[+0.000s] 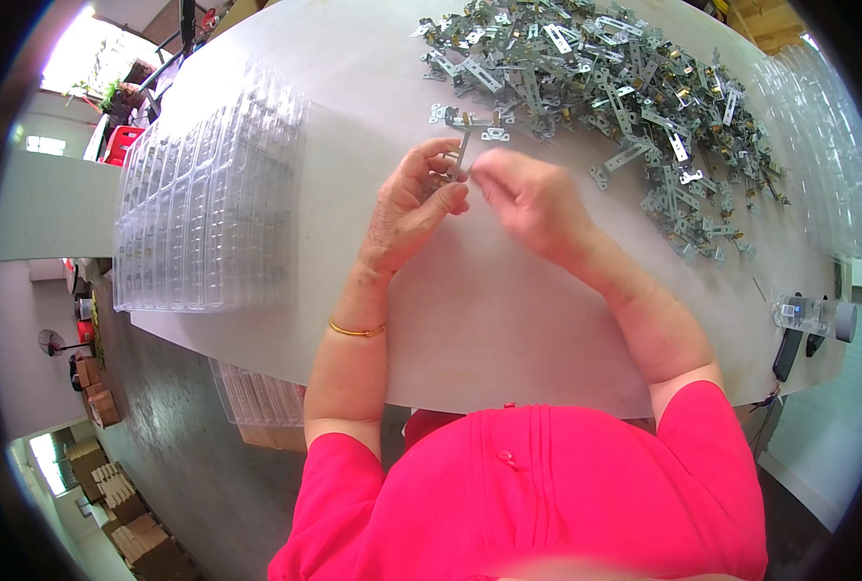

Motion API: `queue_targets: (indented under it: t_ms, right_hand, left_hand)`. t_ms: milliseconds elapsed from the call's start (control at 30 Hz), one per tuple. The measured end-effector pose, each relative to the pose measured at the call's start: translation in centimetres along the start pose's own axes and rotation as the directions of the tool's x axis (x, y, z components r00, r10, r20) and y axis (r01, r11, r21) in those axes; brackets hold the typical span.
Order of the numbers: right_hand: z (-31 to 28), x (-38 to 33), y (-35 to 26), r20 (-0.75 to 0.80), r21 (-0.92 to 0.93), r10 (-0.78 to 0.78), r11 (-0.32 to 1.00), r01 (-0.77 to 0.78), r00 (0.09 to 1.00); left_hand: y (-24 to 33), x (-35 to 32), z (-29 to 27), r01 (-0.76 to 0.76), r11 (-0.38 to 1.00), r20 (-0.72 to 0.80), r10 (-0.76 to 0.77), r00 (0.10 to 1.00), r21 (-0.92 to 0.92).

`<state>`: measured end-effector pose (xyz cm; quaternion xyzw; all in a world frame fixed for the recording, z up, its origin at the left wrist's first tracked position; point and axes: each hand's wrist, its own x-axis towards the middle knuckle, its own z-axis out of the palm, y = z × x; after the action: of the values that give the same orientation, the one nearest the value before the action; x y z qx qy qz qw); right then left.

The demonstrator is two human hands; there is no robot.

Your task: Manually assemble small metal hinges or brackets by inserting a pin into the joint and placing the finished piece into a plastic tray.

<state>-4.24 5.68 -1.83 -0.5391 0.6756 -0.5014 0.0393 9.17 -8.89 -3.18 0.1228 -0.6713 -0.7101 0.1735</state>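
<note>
A slim, straight, silvery metal strip stands near upright above the table, its lower end pinched between the thumb and fingers of the left hand. The right hand is just beside it, fingers drawn together but blurred; whether it grips a small part cannot be told. Past the strip's upper end lies a silvery, perforated metal bracket; whether the two touch is unclear.

The strip could twist or slip, since only a narrow pinch appears to hold it, and a small part could drop if the right hand has one. Anything dropped toward the tangled heap of silvery and brass-coloured metal fittings could be hard to pick out.

No writing is legible on the fittings or on the stacked clear plastic trays. A clear plastic bottle with a grey cap, lying at the right, bears a small printed label, too small to read.
</note>
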Motion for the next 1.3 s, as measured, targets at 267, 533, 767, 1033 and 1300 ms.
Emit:
queue_targets:
  t_ms: [267,533,767,1033,1300]
  right_hand:
    - [-0.2,0.0,-0.1,0.093,0.043,0.125,0.991,-0.129,0.988]
    - [-0.7,0.9,1.3,-0.04,0.514,0.342,0.813,-0.274,0.939]
    - [-0.1,1.7,-0.5,0.053,0.481,0.326,0.82,-0.31,0.944]
    - [-0.1,0.4,1.0,-0.026,0.453,0.328,0.846,-0.282,0.944]
    - [1.0,-0.3,2.2,-0.001,0.486,0.384,0.807,-0.335,0.923]
  left_hand:
    - [-0.2,-0.1,-0.5,-0.025,1.0,-0.035,0.026,0.999,0.015]
    - [0.3,-0.2,-0.7,0.102,0.961,0.161,-0.062,0.985,-0.257]
    - [1.3,-1.1,-1.3,0.178,0.945,0.229,-0.116,0.967,-0.273]
    - [-1.3,-0.2,0.6,-0.08,0.991,0.01,0.08,0.997,0.105]
    - [-1.2,-0.6,0.8,-0.278,0.814,-0.043,0.347,0.937,0.511]
